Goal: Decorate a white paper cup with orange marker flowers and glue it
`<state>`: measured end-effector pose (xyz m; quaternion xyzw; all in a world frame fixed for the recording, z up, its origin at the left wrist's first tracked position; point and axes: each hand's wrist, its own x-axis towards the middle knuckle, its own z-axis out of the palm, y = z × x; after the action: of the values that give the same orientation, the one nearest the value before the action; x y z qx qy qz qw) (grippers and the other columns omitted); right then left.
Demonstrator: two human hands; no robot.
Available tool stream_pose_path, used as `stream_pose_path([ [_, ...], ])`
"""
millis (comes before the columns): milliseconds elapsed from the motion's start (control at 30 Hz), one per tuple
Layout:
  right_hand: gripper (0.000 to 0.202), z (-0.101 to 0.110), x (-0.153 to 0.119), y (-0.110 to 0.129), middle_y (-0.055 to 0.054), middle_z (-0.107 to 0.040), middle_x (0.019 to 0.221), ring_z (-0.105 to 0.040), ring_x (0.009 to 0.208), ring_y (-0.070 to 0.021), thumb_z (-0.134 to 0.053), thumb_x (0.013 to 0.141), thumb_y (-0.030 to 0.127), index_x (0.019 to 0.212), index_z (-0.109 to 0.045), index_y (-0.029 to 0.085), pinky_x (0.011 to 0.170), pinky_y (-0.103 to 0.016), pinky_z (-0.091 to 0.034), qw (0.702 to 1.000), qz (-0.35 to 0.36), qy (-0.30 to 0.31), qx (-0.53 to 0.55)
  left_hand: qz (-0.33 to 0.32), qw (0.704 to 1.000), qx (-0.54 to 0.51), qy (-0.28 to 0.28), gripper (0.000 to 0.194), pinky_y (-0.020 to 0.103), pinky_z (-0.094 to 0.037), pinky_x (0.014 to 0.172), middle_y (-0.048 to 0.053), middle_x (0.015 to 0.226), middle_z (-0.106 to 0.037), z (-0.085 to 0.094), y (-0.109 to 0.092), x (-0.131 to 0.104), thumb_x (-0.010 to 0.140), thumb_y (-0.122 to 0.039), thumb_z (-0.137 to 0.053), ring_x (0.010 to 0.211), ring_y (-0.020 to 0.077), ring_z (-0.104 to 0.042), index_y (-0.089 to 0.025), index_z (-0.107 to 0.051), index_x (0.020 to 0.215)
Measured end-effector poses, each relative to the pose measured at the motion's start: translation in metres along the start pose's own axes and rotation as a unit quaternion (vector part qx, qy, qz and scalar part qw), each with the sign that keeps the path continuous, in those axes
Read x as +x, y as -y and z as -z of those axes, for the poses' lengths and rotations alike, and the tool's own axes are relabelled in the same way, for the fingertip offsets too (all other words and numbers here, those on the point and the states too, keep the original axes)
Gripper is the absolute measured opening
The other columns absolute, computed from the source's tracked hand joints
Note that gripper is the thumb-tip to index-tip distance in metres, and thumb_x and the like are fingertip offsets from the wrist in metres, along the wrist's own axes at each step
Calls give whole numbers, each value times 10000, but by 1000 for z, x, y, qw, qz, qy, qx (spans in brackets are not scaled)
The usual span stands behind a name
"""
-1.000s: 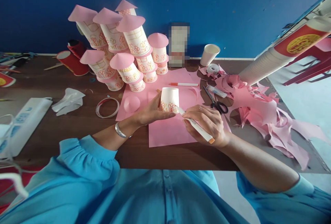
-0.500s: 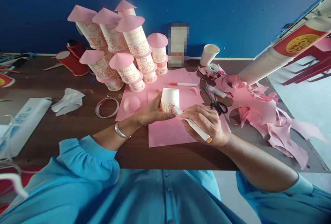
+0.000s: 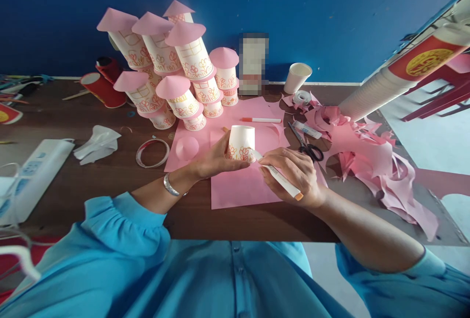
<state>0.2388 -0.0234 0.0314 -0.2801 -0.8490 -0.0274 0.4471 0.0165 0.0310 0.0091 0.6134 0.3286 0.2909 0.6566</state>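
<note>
My left hand (image 3: 216, 157) is closed round a white paper cup (image 3: 241, 136), held upside down above pink paper (image 3: 238, 190). Red-orange flowers are drawn along the cup's lower part. Pinched in my right hand (image 3: 293, 173) is a white marker pen (image 3: 283, 182) with an orange end. Its tip is at the drawn flowers near the cup's right side; whether it touches I cannot tell. Another marker (image 3: 261, 120), with a red cap, lies on the pink paper behind the cup. Black-handled scissors (image 3: 311, 150) lie just beyond my right hand.
Decorated cup towers (image 3: 189, 58) with pink cone roofs stand at the back left. Pink scraps (image 3: 382, 161) and a long stack of cups (image 3: 378, 90) lie to the right. A tape roll (image 3: 152, 153), a pink cone (image 3: 187, 148) and a power strip (image 3: 36, 181) are on the left.
My right hand has shifted slightly to the right with the marker pen, and its tip has moved a little along the cup. My left hand and the cup stay nearly still.
</note>
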Motion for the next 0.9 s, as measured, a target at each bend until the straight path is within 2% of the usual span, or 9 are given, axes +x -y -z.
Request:
stream_pose_path([
  [367, 179, 0, 1, 2, -24, -734, 819, -730, 722, -167, -622, 930, 95, 1070, -603, 204, 677, -305, -618, 1000, 0, 5, 11, 3, 1000, 18, 2, 673, 380, -523, 790, 69, 1071, -624, 2, 1, -1, 770, -435, -867, 977, 239, -608, -209, -487, 1278],
  [533, 212, 0, -1, 2, -39, -735, 828, -731, 730, -177, -639, 912, 86, 1095, -609, 189, 679, -309, -616, 1000, 2, 6, 20, 4, 1000, 29, -5, 718, 405, -525, 818, 83, 1110, -632, 3, 3, -1, 762, -446, -872, 1018, 262, -613, -208, -477, 1312],
  [733, 228, 2, -2, 1, -39, -740, 860, -728, 731, -175, -628, 914, 100, 1115, -612, 207, 666, -305, -613, 1000, -5, -2, 14, -2, 1000, 30, -1, 635, 418, -518, 845, 77, 1091, -648, 4, 2, 0, 758, -462, -872, 1008, 262, -621, -202, -522, 1220],
  [900, 211, 1, -3, 2, -45, -734, 853, -729, 742, -175, -635, 914, 92, 1096, -607, 195, 686, -312, -618, 1000, -3, 6, 20, -3, 999, 34, -1, 645, 432, -517, 865, 90, 1094, -648, 5, 1, 1, 760, -470, -866, 1015, 267, -622, -185, -526, 1227],
])
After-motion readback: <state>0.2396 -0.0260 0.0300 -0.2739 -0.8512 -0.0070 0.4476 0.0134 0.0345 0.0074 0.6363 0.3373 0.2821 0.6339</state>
